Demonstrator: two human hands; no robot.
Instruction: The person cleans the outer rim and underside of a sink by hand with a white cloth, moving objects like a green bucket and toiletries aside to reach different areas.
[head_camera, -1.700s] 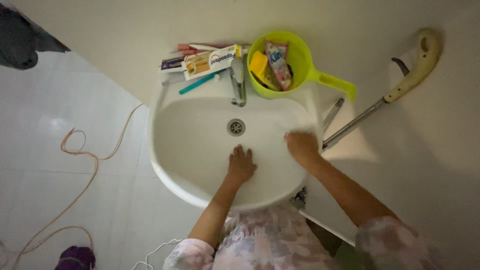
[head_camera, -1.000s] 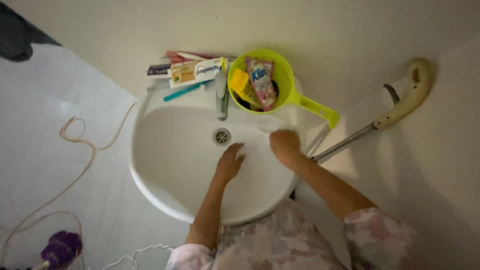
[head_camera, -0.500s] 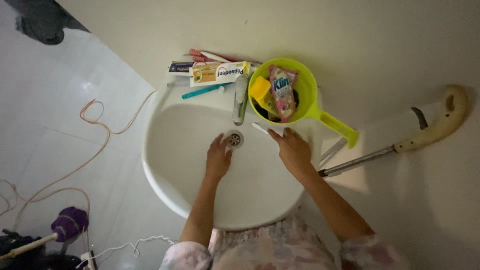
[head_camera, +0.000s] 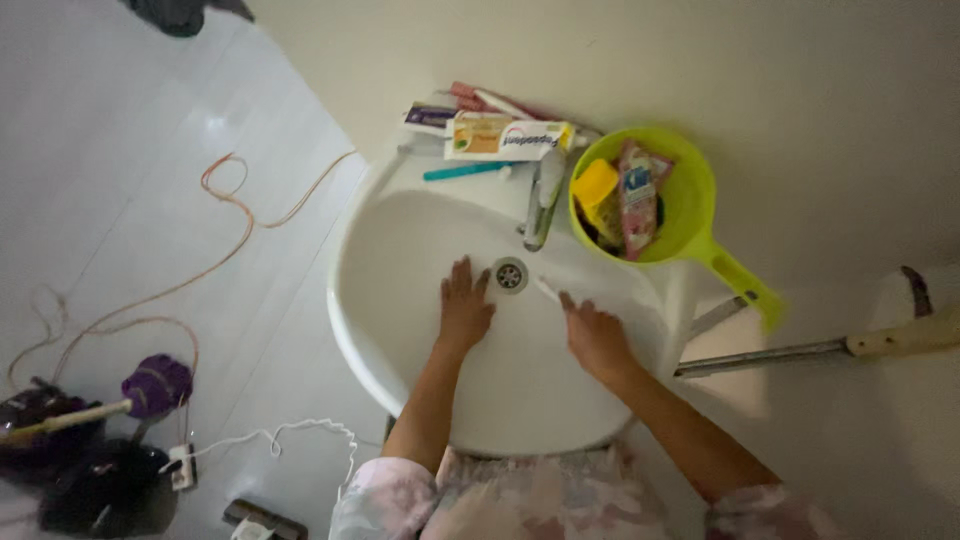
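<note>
Head view, round white sink (head_camera: 400, 330), left hand (head_camera: 465, 305) flat, fingers spread beside drain (head_camera: 510, 275), right hand (head_camera: 595, 335) pinching small white object (head_camera: 546, 289)

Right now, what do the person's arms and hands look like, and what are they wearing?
Both hands are bare: the left hand and right hand show no gloves, rings, watch or bracelets that I can make out in the dim light. The forearms are uncovered. Short sleeves in a pale pink and grey floral print end near the elbows.

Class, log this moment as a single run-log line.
left hand: flat in white sink, beside drain | right hand: fingertips at small white object | tap: no water visible
</note>
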